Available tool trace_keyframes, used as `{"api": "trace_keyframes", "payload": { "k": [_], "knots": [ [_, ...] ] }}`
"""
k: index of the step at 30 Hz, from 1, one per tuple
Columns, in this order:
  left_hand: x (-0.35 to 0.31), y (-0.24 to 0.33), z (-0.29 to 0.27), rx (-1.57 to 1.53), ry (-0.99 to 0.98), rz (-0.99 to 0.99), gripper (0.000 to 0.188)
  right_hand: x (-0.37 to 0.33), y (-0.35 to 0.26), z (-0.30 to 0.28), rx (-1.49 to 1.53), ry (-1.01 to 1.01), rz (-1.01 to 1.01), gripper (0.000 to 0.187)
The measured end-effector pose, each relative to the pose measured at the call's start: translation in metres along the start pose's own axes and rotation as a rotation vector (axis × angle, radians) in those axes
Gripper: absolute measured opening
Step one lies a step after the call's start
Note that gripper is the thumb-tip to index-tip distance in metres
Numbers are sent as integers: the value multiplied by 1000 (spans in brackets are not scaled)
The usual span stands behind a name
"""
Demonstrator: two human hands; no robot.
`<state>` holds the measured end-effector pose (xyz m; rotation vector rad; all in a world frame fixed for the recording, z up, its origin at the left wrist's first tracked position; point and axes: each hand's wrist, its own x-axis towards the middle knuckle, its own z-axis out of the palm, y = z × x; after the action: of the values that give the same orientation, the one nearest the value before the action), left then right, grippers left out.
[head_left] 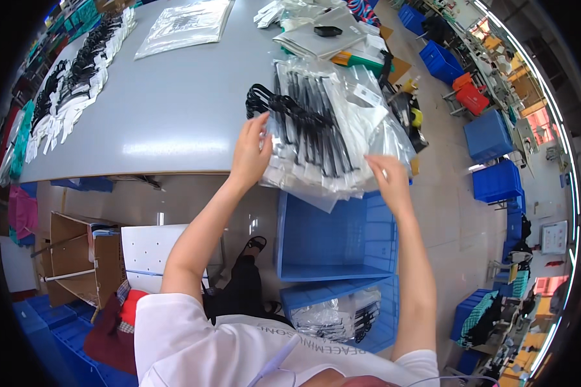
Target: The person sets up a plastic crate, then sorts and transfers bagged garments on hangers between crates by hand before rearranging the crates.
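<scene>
A stack of clear plastic bags (pixel 361 138) lies at the table's right front corner. Long dark and white pieces show through the film, and black plastic hooks (pixel 289 108) bunch across its upper left. At the stack's left side is my left hand (pixel 252 151), fingers slightly curled but apart, close to the hooks; any contact is unclear. My right hand (pixel 390 174) pinches the film at the right edge between thumb and fingers. The stack's front edge overhangs the table above a blue bin (pixel 336 238).
White gloves with black parts (pixel 77 84) line the grey table's (pixel 174 116) left side. A flat plastic bag (pixel 184 26) lies at the far edge. More packs (pixel 336 319) fill a lower blue bin (pixel 387 309). Left stands a cardboard box (pixel 77 258); blue crates (pixel 487 135) are across the aisle.
</scene>
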<state>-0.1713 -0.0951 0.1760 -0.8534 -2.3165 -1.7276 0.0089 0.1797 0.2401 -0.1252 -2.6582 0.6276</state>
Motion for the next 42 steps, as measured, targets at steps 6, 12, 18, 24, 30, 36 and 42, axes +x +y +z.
{"api": "trace_keyframes", "payload": {
  "k": [6, 12, 18, 24, 30, 36, 42],
  "knots": [
    [82, -60, 35, 216, 27, -101, 36, 152, 16, 92, -102, -392, -249, 55],
    [91, -50, 25, -14, -97, -211, 31, 201, -4, 127, 16, -418, -313, 76],
    [116, -19, 32, -118, -235, -198, 25, 226, -15, 114, 377, -511, -139, 63],
    [132, 13, 47, -186, -240, -7, 31, 220, -9, 81, 586, -417, 37, 43],
    [140, 110, 56, -330, -229, 330, 37, 177, -40, -19, 476, 32, -100, 29],
    [124, 236, 39, -378, -429, 707, 34, 90, -98, -126, 73, 443, -227, 40],
    [31, 354, 70, -401, -754, 915, 30, -73, -114, -219, -85, 381, -80, 70]
  ]
}}
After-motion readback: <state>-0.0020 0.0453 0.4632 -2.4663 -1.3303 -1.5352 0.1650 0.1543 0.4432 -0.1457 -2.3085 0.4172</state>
